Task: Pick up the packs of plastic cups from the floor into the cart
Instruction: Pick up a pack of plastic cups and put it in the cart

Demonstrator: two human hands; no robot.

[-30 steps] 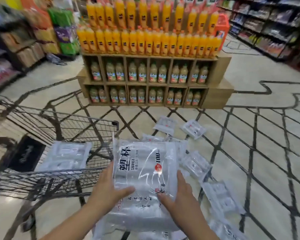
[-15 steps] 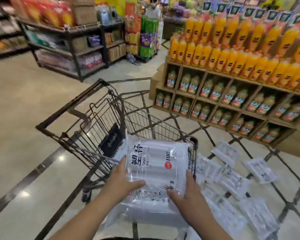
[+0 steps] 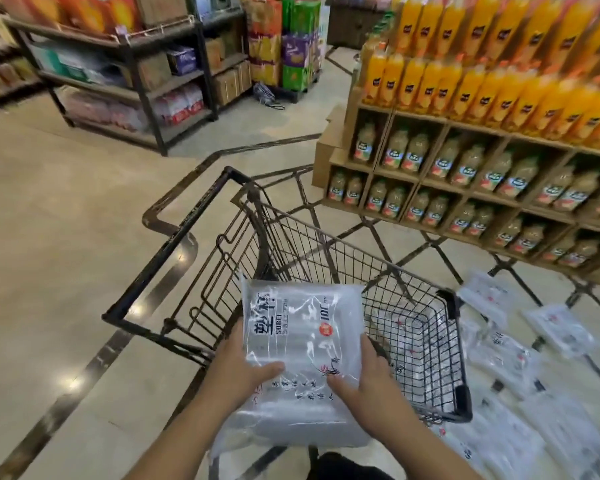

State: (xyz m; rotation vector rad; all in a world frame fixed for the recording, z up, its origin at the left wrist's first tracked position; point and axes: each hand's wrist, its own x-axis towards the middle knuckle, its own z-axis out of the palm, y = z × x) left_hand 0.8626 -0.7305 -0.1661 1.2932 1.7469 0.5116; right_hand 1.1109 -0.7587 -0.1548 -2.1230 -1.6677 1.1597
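Head view: a pack of plastic cups (image 3: 300, 344) is being held over the near end of the wire cart (image 3: 413, 306), gripped at its sides by the left hand (image 3: 238, 370) and the right hand (image 3: 371, 382), thumbs pressed on top. Another pack (image 3: 421, 327) is lying inside the cart. More packs (image 3: 506, 355) are lying scattered on the tiled floor (image 3: 49, 254), below a shelf of juice bottles (image 3: 465, 161).

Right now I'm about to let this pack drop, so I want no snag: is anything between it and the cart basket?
Nothing visible blocks it. The pack, held by the left hand and right hand, hangs over the near end of the cart, whose top is open. Another pack lies inside, leaving room.
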